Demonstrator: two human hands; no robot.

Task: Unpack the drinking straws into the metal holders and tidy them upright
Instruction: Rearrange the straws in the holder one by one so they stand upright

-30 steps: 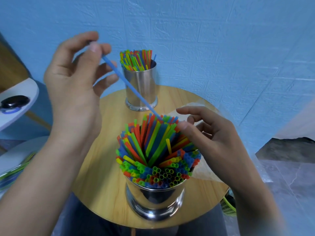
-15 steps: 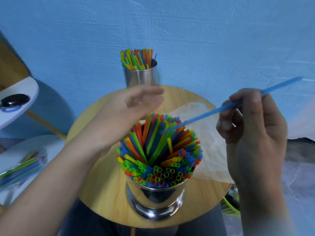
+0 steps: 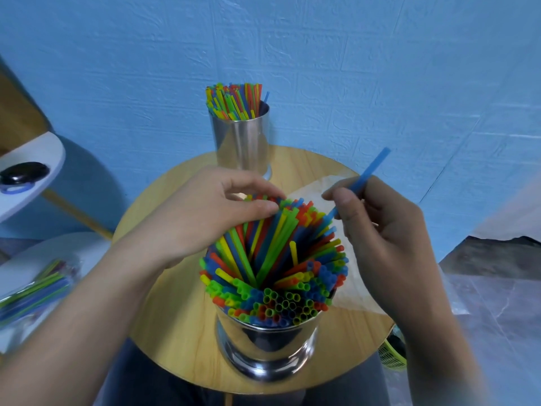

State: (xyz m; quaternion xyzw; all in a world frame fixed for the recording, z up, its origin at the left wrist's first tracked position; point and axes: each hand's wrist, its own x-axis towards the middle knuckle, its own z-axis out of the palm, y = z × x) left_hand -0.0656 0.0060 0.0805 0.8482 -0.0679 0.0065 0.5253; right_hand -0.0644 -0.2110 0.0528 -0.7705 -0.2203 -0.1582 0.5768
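My right grip [image 3: 380,230] has lowered, pinching the thin blue plastic straw [image 3: 370,171]. My left grip [image 3: 205,218] beside it now pinches bundled coloured straws [image 3: 272,253].

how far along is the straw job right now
Done: the far holder is loaded and the near holder is packed. In hand: the right hand pinches one blue straw at its edge while the left hand grips the far straw tops. Left: the middle straws lean crisscross, and bagged straws wait at left.
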